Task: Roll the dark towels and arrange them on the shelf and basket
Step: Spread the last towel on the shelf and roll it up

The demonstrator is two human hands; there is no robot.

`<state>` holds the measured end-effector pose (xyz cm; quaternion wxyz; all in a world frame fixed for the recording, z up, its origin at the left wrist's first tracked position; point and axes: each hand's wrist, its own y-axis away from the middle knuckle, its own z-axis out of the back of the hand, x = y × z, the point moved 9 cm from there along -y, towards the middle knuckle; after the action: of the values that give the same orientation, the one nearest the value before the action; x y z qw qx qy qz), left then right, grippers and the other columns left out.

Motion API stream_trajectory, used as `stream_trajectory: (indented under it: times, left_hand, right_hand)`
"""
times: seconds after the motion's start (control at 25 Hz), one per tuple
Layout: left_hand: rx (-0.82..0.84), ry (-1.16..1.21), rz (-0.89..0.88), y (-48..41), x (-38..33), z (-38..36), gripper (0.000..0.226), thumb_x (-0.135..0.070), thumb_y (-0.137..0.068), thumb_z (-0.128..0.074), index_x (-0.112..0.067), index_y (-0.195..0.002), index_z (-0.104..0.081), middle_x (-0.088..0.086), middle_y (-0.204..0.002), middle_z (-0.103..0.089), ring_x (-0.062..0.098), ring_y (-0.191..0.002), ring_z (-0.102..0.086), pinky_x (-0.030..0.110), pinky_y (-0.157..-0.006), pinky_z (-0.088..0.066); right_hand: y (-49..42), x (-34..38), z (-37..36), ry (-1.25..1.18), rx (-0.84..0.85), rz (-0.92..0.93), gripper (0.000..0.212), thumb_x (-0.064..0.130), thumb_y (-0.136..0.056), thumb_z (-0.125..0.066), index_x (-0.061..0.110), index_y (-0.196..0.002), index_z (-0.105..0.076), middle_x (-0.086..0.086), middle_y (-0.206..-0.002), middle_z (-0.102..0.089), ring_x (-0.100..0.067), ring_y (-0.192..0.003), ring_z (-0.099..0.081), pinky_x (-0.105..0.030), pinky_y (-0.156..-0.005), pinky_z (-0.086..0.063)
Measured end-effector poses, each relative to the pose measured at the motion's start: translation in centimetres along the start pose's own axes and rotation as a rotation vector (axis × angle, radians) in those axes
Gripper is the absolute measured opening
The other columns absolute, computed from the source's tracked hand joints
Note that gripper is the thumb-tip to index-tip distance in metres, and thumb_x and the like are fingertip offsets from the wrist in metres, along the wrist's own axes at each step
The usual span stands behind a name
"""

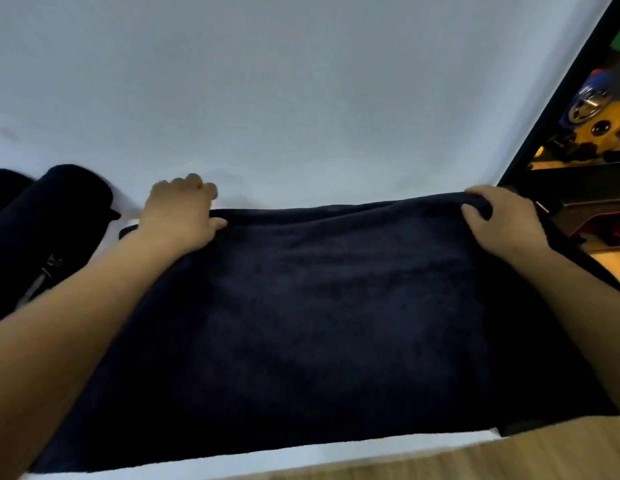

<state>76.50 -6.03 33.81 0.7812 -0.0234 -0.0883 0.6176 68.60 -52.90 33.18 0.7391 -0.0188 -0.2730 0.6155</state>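
Note:
A dark navy towel (319, 323) lies spread flat across the white surface (267, 98), reaching from its near edge to about the middle. My left hand (182, 213) grips the towel's far edge at the left, fingers curled over it. My right hand (502, 220) pinches the far edge at the right corner, thumb under a small fold. A rolled dark towel (59, 209) lies at the left, beside my left forearm. No shelf or basket is in view.
More dark fabric (3, 188) lies at the far left edge. Right of the white surface runs a dark frame (558, 109), with yellow and blue objects (599, 119) behind it. Wooden floor (474, 462) shows below the near edge.

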Motion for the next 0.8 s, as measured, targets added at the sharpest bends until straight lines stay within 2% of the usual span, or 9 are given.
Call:
stream_trajectory:
  times: [0.08, 0.2, 0.28, 0.4, 0.48, 0.56, 0.6, 0.68, 0.8]
  left_hand:
    - [0.072, 0.277, -0.185, 3.1, -5.0, -1.8, 0.069, -0.070, -0.090, -0.035, -0.028, -0.145, -0.043, 0.002, -0.155, -0.037, 0.024, -0.144, -0.032, 0.047, -0.120, -0.019]
    - [0.255, 0.293, -0.123, 5.5, -5.1, -6.0, 0.096, -0.088, -0.073, 0.001, -0.041, -0.153, -0.022, -0.011, -0.164, -0.009, 0.012, -0.152, -0.001, 0.046, -0.123, 0.005]
    - [0.252, 0.278, -0.051, 4.1, -4.1, -6.4, 0.086, -0.086, -0.080, -0.009, -0.041, -0.153, -0.021, -0.011, -0.165, -0.008, 0.014, -0.152, -0.001, 0.049, -0.121, 0.005]
    - [0.270, 0.233, -0.031, 3.1, -2.4, -6.6, 0.077, -0.075, -0.085, -0.018, -0.040, -0.153, -0.023, -0.009, -0.165, -0.010, 0.016, -0.152, -0.002, 0.052, -0.122, 0.003]
    - [0.336, 0.156, 0.030, 3.3, -0.2, -6.7, 0.071, -0.069, -0.090, -0.022, -0.036, -0.154, -0.023, -0.006, -0.165, -0.010, 0.018, -0.152, -0.005, 0.056, -0.121, -0.001]
    - [0.290, 0.049, 0.037, 3.6, -2.4, -4.8, 0.056, -0.049, -0.101, -0.033, -0.027, -0.152, -0.031, 0.001, -0.164, -0.020, 0.024, -0.150, -0.016, 0.060, -0.118, -0.012]
    - [0.186, 0.064, -0.059, 3.9, -6.3, -3.0, 0.052, -0.041, -0.101, -0.037, -0.022, -0.149, -0.039, 0.004, -0.160, -0.029, 0.026, -0.147, -0.026, 0.059, -0.118, -0.018]
    - [0.000, 0.260, -0.464, 7.2, -18.6, 0.6, 0.057, -0.048, -0.094, -0.035, -0.020, -0.141, -0.049, 0.004, -0.152, -0.044, 0.023, -0.143, -0.037, 0.052, -0.119, -0.023]
    - [0.114, 0.248, -0.939, 14.7, -34.7, 1.3, 0.068, -0.061, -0.096, -0.030, -0.023, -0.152, -0.030, 0.003, -0.162, -0.024, 0.021, -0.151, -0.013, 0.047, -0.123, -0.010]
  right_hand:
    - [2.6, -0.4, -1.3, 0.152, 0.164, 0.008, 0.047, 0.040, -0.095, -0.054, 0.019, -0.136, -0.056, -0.008, -0.144, -0.053, -0.029, -0.136, -0.045, -0.049, -0.114, -0.030]
    - [5.2, -2.9, -3.6, 0.280, 0.386, 0.004, 0.057, 0.054, -0.098, -0.035, 0.029, -0.151, -0.037, 0.001, -0.162, -0.025, -0.022, -0.151, -0.017, -0.049, -0.121, -0.010]
    - [4.1, -1.9, -3.5, 0.097, 0.347, 0.009, 0.054, 0.048, -0.100, -0.043, 0.027, -0.149, -0.041, -0.001, -0.160, -0.031, -0.021, -0.149, -0.022, -0.044, -0.121, -0.013]
    - [4.0, -1.3, 1.7, -0.318, 0.019, -0.136, 0.042, 0.032, -0.095, -0.062, 0.020, -0.135, -0.058, -0.001, -0.129, -0.061, -0.018, -0.121, -0.055, -0.033, -0.108, -0.039]
    - [7.2, -2.6, 4.2, -0.225, 0.018, -0.197, 0.034, 0.028, -0.091, -0.067, 0.022, -0.124, -0.065, 0.003, -0.112, -0.066, -0.015, -0.105, -0.060, -0.027, -0.094, -0.043]
    - [11.3, -4.9, 5.5, -0.040, 0.092, -0.240, 0.027, 0.026, -0.090, -0.070, 0.022, -0.116, -0.070, 0.000, -0.116, -0.070, -0.020, -0.109, -0.062, -0.026, -0.091, -0.041]
    - [13.0, -5.4, 6.1, -0.029, 0.095, -0.235, 0.025, 0.023, -0.089, -0.070, 0.021, -0.114, -0.071, 0.000, -0.119, -0.070, -0.021, -0.113, -0.062, -0.026, -0.094, -0.040]
    - [15.2, -5.2, 6.8, -0.042, 0.055, -0.193, 0.023, 0.018, -0.088, -0.071, 0.018, -0.112, -0.073, -0.001, -0.119, -0.070, -0.021, -0.115, -0.063, -0.025, -0.096, -0.040]
    - [17.5, -4.8, 7.9, 0.043, -0.021, -0.238, 0.028, 0.027, -0.090, -0.069, 0.017, -0.116, -0.071, -0.003, -0.114, -0.070, -0.021, -0.105, -0.063, -0.026, -0.084, -0.041]
